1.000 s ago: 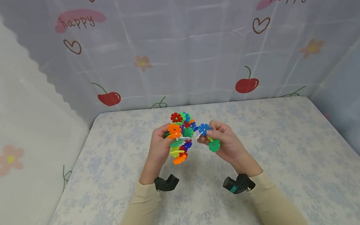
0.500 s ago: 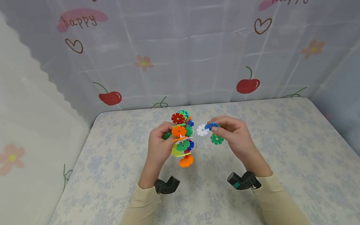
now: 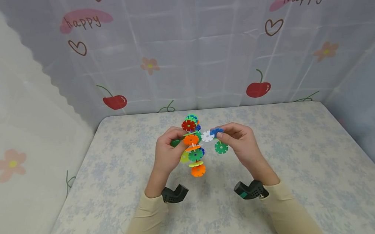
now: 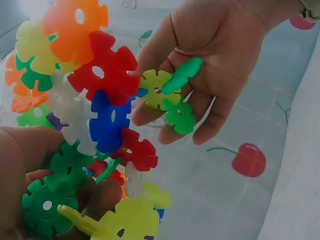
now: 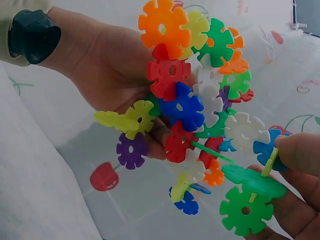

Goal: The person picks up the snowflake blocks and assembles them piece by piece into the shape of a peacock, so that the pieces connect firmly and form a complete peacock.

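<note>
My left hand (image 3: 169, 148) grips a colourful assembly of interlocking snowflake discs (image 3: 195, 154) above the table, its fingers around the green discs (image 4: 50, 207) on one side. Orange, red, yellow, white, blue and purple discs make up the rest of it. With thumb and fingers my right hand (image 3: 243, 140) pinches a blue disc (image 3: 217, 132). Joined to that disc are a white disc (image 3: 207, 136) and, through a yellow one (image 5: 270, 162), green discs (image 5: 246, 210). The white disc lies close against the assembly's right side; whether it is slotted in I cannot tell.
A table with a pale blue floral cover (image 3: 126, 148) lies under both hands. White curtains (image 3: 191, 49) with cherries, hearts and lettering stand behind it and at both sides. Each wrist wears a black camera (image 3: 175, 193).
The right hand moved away to the right with its blue, white and green discs, then came back left to the assembly. The left hand has turned the assembly, which now hangs slightly further right.
</note>
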Tool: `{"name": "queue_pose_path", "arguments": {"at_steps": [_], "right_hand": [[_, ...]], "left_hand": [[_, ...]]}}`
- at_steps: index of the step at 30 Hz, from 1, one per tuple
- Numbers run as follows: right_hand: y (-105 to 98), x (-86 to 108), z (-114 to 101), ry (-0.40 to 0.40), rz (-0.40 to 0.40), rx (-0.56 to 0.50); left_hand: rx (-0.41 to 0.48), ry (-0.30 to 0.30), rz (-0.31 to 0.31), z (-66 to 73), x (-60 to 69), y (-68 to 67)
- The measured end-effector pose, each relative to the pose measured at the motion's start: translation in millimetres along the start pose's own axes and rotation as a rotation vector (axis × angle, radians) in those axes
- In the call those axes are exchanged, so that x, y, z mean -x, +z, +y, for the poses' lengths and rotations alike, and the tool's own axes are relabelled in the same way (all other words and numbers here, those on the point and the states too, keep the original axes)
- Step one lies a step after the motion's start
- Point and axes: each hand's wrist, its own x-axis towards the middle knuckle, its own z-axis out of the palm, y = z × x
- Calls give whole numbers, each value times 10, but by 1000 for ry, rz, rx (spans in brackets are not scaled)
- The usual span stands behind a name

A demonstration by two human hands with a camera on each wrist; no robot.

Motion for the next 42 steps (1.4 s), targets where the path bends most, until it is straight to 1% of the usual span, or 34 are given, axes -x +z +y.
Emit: {"name": "queue_pose_path", "arguments": {"at_steps": [3,10,14,21,23,27,33,36,39,41,42], "right_hand": [[5,5,10,-9,4,13],[17,15,15,-29,-24,34],[35,24,35,-28,-4,41],[85,36,81,-73,41,32],[92,36,93,-73,44,29],[107,38,106,-54,55,33],[126,52,93,-29,72,65],[95,45,89,-27,55,109],[40,12,105,-2,17,213],[-8,-27,148,34,-27,320],[-32,-47,178,60,-54,373]], "left_hand": [[-4,13,-2,-4,5,0],[-5,29,-2,5,22,28],[-20,33,19,11,34,70],[-14,-3,92,20,44,135],[-7,-16,102,21,47,142],[-8,-31,99,13,47,148],[-29,-30,67,-1,33,125],[-50,-33,27,-11,16,99],[-90,-57,-31,-46,-7,56],[-127,-83,-80,-95,-27,19],[-151,-107,-108,-123,-37,3]]}}
